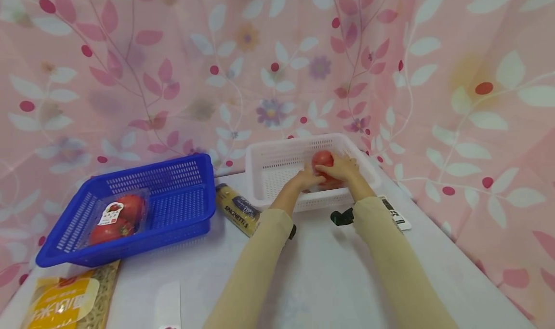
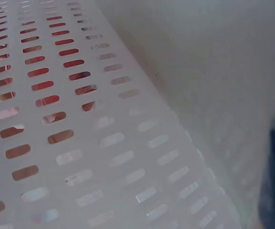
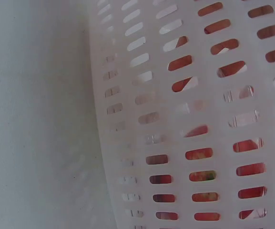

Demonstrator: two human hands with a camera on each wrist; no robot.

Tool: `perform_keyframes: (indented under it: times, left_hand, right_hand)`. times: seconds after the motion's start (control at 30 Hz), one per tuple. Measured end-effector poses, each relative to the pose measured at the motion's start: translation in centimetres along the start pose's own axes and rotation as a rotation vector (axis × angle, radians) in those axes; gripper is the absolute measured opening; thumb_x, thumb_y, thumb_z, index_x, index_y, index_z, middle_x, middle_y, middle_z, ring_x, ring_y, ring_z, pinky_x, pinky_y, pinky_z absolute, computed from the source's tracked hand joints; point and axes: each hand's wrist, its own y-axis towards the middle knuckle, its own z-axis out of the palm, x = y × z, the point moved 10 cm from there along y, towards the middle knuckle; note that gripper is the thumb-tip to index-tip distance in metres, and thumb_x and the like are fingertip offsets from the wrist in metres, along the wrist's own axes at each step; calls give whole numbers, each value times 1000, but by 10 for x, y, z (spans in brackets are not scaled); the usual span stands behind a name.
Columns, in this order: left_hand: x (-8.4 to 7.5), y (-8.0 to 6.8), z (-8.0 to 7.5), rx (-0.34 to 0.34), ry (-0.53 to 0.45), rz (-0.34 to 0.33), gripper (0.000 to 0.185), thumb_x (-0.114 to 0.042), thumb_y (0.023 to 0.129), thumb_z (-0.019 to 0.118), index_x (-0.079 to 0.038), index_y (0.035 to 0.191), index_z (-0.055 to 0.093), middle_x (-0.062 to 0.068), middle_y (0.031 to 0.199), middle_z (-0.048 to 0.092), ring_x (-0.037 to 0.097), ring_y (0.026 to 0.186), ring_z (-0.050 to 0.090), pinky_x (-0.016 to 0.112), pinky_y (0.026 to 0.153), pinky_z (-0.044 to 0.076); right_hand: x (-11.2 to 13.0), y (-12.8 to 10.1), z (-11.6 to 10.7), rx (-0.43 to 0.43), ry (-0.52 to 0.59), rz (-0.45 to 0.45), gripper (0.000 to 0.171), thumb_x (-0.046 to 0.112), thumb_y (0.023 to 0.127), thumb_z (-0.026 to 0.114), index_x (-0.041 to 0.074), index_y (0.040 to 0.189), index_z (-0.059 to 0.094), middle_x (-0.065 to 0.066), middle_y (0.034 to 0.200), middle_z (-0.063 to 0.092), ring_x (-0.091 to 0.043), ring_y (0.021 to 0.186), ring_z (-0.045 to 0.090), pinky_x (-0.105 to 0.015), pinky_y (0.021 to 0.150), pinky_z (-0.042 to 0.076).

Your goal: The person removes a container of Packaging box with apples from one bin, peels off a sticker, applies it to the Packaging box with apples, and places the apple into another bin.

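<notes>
Both hands reach into a white slotted basket [image 1: 269,161] at the back of the table. My left hand [image 1: 309,178] and right hand [image 1: 342,167] together hold a clear pack of red tomatoes [image 1: 323,161] inside it, fingers curled around the pack. In the left wrist view only the white basket wall [image 2: 104,157] shows, with red behind its slots. The right wrist view also shows just the basket wall [image 3: 142,114], red and a bit of green visible through the slots. Neither wrist view shows a hand.
A blue basket [image 1: 182,199] at left holds another tomato pack [image 1: 114,218]. A spaghetti packet [image 1: 237,209] lies between the baskets. A yellow noodle package [image 1: 65,302] sits at the front left. A black-and-white item [image 1: 394,213] lies by the right sleeve. Pink floral cloth surrounds the table.
</notes>
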Motion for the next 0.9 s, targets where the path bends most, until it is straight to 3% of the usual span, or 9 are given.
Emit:
perform_keyframes:
  times: [0.2,0.37,0.47,0.63,0.73,0.9]
  left_hand:
    - [2,-3,-10,-57,36,5,72,-33,90,53,2,141,15,21,122,48,30,96,56,37,83,48]
    - [3,-3,-19,-92,64,36,75,-33,89,56,4,142,16,21,134,41,30,113,48,39,93,42]
    - [0,-1,-21,-116,63,86,69,-29,88,58,4,138,25,22,133,42,31,118,44,41,97,39]
    - [-12,2,-18,-120,48,204,54,-20,86,61,-1,132,41,14,125,50,26,112,46,37,95,40]
    - [-14,3,-17,-124,71,212,62,-21,86,61,-3,138,34,13,133,42,25,119,40,38,100,36]
    - [-5,6,-14,-100,144,134,81,-33,87,59,-1,145,13,21,148,15,29,134,23,43,105,27]
  right_hand:
    - [1,-1,3,32,18,2,85,55,84,51,4,144,20,-27,140,31,-49,124,23,-66,99,11]
    - [7,3,5,39,98,-41,82,49,85,54,1,143,21,-27,138,33,-43,125,30,-59,102,20]
    - [8,6,6,38,129,-75,81,46,86,55,-2,142,22,-28,136,34,-42,124,32,-55,101,27]
    - [13,5,4,34,144,-142,74,40,87,57,-4,139,28,-27,136,36,-40,124,35,-54,102,27]
    - [14,4,5,39,143,-160,73,39,87,58,-2,140,28,-25,137,35,-39,124,34,-54,102,26]
    - [15,5,9,52,114,-154,76,41,87,57,1,142,25,-24,139,32,-39,125,31,-54,102,27]
